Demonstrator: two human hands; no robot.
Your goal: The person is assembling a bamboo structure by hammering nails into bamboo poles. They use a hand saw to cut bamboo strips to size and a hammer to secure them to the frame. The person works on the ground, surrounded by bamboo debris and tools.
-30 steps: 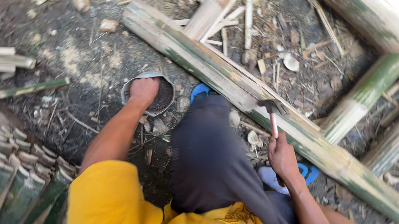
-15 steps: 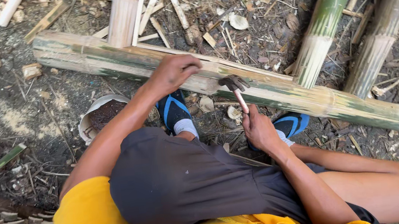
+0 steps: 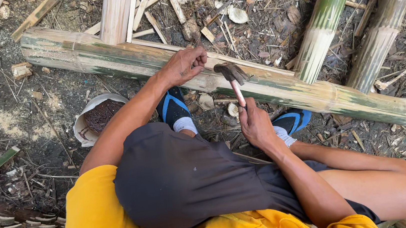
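Gripping: the right hand (image 3: 256,123) is closed round the handle of a hammer (image 3: 233,78), whose dark head hangs just above the long bamboo pole (image 3: 106,56) lying across the ground.
Left hand: the left hand (image 3: 185,64) rests on top of the pole with fingertips pinched together just beside the hammer head; whether they pinch a nail is too small to tell.
Change: a second ago that hand was down in the round container of nails (image 3: 94,119); half a second ago it had already come up to the pole, and now it sits pinched beside the hammer head, which has kept its place over the same spot.
Meaning: I judge the fetching is over and a fixing point is being set up on the pole.
Surroundings: two upright green bamboo posts (image 3: 326,20) meet the pole to the right; blue shoes (image 3: 174,108) stand beneath it; chips and split strips litter the dirt.
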